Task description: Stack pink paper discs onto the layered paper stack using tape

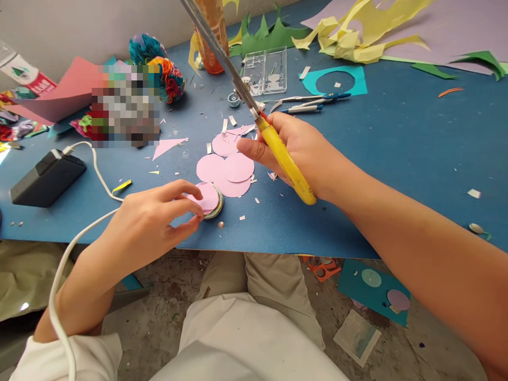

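The left hand (159, 222) pinches a pink paper circle (206, 198) flat onto a round tape roll (216, 206) at the blue table (397, 159) edge, while the right hand (301, 153), just beyond the loose pink circles (226, 169), grips yellow-handled scissors (278, 148), blades shut and pointing away.

A blue desk (397, 159) stands against a pale wall (79, 26). Below it lies a dusty grey concrete floor (166, 286), littered with scraps.
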The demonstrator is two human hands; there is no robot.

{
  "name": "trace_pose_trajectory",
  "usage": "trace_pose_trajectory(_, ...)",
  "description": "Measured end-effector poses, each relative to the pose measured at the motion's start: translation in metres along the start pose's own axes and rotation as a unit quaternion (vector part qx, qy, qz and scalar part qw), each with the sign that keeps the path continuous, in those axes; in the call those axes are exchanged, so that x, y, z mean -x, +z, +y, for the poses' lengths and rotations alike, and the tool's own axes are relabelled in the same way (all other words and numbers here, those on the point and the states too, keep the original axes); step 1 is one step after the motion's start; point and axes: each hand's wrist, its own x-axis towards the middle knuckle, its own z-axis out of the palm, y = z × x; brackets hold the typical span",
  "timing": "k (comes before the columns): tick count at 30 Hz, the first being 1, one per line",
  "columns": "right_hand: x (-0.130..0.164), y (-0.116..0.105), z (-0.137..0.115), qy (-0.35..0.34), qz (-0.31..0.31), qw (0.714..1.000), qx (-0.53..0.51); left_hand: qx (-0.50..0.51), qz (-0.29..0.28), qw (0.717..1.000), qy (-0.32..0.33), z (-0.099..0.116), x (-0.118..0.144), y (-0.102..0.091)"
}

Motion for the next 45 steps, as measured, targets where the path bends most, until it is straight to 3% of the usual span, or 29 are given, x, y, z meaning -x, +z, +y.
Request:
trace_pose_trajectory(14, 0.0, 0.0, 0.0, -0.012, 0.007, 1.0, 0.015, -0.036, -0.028, 0.998, 0.035, -0.002, -0.007, -0.005)
trace_pose_trajectory(45, 0.0, 0.001, -0.005, 0.029, 0.0, 1.0, 0.003, 0.012, 0.049, 0.997, 0.065, -0.007, 0.002, 0.005)
